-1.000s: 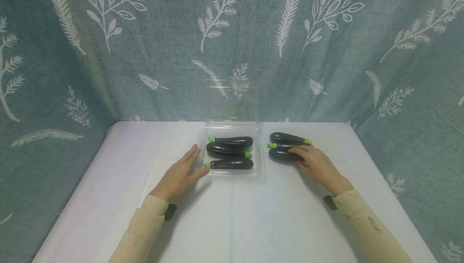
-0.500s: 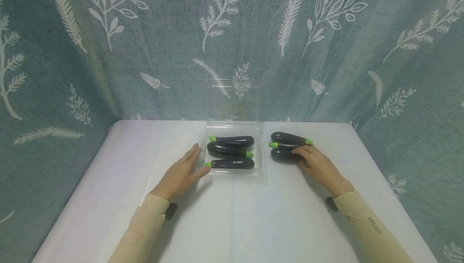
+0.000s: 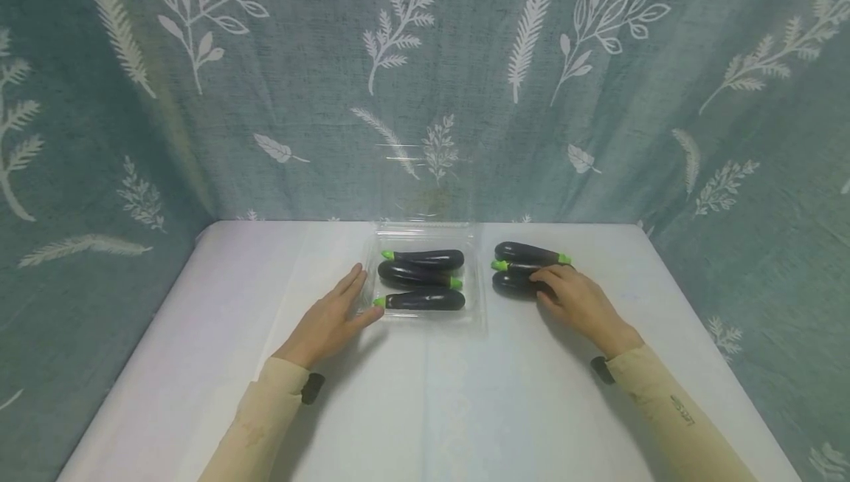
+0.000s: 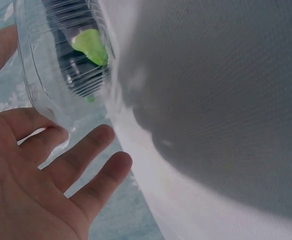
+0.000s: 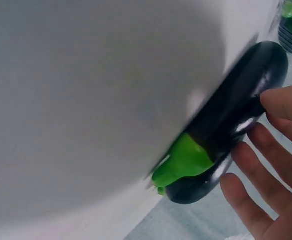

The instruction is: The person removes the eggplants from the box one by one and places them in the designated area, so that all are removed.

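Beside the clear plastic clamshell box [image 3: 481,303] rests my left hand [image 3: 328,325], fingers spread and extended along its left side, thumb at the front left corner. Three dark eggplants lie inside the box, the front eggplant [image 3: 425,300] set slightly apart. To the right, three more lie on the table: the back eggplant [image 3: 524,252], the middle eggplant [image 3: 521,268] and the near eggplant [image 3: 510,285]. My right hand [image 3: 584,308] reaches over the near one's right end, covering it. In the right wrist view my thumb overlaps this dark eggplant [image 5: 236,105], fingers relaxed and slightly bent.
The box's transparent lid [image 3: 425,179] stands raised against the patterned green curtain [image 3: 299,83] at the back. Under everything is a white-covered table [image 3: 438,408], and curtain also borders its left and right sides.
My right hand has shifted slightly left over the near eggplant, and its thumb shows more in front. The left hand, box and eggplants look unchanged.
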A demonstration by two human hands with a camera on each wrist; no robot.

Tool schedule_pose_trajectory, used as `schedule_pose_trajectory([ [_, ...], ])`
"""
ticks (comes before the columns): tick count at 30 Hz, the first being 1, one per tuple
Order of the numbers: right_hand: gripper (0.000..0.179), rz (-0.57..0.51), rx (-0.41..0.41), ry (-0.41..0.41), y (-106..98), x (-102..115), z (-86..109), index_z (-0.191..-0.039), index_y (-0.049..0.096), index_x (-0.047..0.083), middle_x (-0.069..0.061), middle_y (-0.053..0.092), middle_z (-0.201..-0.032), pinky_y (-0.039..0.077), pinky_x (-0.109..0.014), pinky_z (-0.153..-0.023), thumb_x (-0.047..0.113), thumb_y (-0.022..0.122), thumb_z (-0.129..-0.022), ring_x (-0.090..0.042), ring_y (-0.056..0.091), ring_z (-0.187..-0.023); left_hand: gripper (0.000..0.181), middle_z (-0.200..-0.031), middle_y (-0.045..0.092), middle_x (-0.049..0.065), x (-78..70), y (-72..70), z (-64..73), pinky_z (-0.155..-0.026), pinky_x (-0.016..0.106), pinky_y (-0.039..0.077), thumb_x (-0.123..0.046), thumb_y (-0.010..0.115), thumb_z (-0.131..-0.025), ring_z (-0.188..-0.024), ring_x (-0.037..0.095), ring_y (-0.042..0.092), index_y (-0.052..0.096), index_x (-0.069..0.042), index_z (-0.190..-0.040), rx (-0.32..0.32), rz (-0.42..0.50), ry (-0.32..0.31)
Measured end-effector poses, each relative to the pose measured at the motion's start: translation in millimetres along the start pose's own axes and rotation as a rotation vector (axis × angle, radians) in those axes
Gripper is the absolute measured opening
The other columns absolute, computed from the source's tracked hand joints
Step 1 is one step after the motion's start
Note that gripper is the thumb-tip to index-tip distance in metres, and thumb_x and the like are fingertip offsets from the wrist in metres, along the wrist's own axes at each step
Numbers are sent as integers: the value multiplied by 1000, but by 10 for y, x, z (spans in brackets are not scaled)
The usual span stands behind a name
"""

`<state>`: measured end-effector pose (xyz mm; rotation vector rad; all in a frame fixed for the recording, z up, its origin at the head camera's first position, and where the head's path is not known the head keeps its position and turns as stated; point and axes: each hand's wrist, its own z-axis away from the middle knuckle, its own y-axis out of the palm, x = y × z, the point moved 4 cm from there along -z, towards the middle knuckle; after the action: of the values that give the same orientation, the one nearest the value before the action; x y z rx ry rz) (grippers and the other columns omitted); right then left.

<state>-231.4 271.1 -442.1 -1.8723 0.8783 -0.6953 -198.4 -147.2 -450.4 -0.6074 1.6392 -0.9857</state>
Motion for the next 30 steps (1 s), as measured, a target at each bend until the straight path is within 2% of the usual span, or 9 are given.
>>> schedule_pose_trajectory([
  [9,28,-50,-15,47,-86,10,-83,-117,71,8,-13,69,-117,54,-52,-93,12,77,-90,-35,66,-110,88,-168,19,10,12,10,4,-119,54,27,-62,53,-99,-150,35,27,26,-5,-160,9,0,-4],
  [17,39,-133,-88,50,-190,77,-145,-128,65,7,-14,67,-124,52,-53,-96,11,76,-91,-35,63,-116,88,-168,17,8,9,-5,8,-121,52,25,-62,53,-99,-151,33,24,25,-6,-161,15,15,-12],
  [24,49,-222,-22,102,-225,216,-258,-143,54,10,-12,58,-141,43,-54,-108,19,70,-97,-34,53,-131,87,-168,18,9,14,0,4,-120,54,26,-60,54,-99,-150,34,26,26,-5,-160,4,14,-6],
  [30,56,-245,-18,66,-233,361,-376,-148,49,8,-14,53,-147,39,-54,-112,19,70,-97,-34,49,-136,88,-168,18,9,12,1,8,-120,54,26,-63,53,-99,-150,35,26,26,-6,-161,7,15,-7],
])
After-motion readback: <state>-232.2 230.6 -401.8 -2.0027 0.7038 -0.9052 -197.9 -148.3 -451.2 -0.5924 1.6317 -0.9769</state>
